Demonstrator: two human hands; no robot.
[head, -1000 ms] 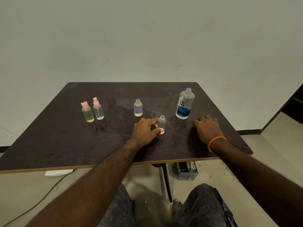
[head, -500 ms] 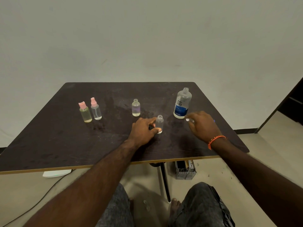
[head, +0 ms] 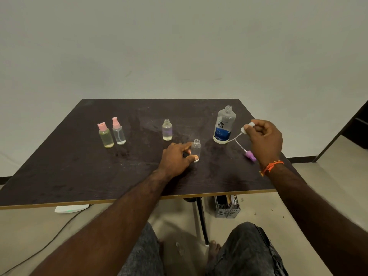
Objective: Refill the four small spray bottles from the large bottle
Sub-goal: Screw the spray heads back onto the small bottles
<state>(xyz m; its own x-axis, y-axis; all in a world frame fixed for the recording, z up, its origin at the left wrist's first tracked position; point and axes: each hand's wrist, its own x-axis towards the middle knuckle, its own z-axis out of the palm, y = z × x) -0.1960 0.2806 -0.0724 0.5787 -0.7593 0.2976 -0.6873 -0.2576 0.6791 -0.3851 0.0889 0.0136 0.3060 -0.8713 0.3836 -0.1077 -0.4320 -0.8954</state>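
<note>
Presently, item by item. Worktop (head: 79, 176): dark, carries all bottles. Large bottle (head: 224, 125): uncapped, upright near the right edge, partly filled by the look of it. Open small bottle (head: 196, 149): capless, near the front edge at centre, gripped at its base by the left hand (head: 177, 158), thumb and fingers curled round it. Spray cap (head: 248, 129): white, with a dip tube hanging, pinched in the right hand (head: 264, 139), lifted above the worktop. Purple spray cap (head: 250, 156): lies loose by the right edge. Second open bottle (head: 167, 130): mid-worktop, holds liquid. Two pink-capped bottles (head: 111, 134): left side, closed. Step judged: capping the held bottle. Next move likely calls for threading the tube straight into the narrow neck, then twisting.
</note>
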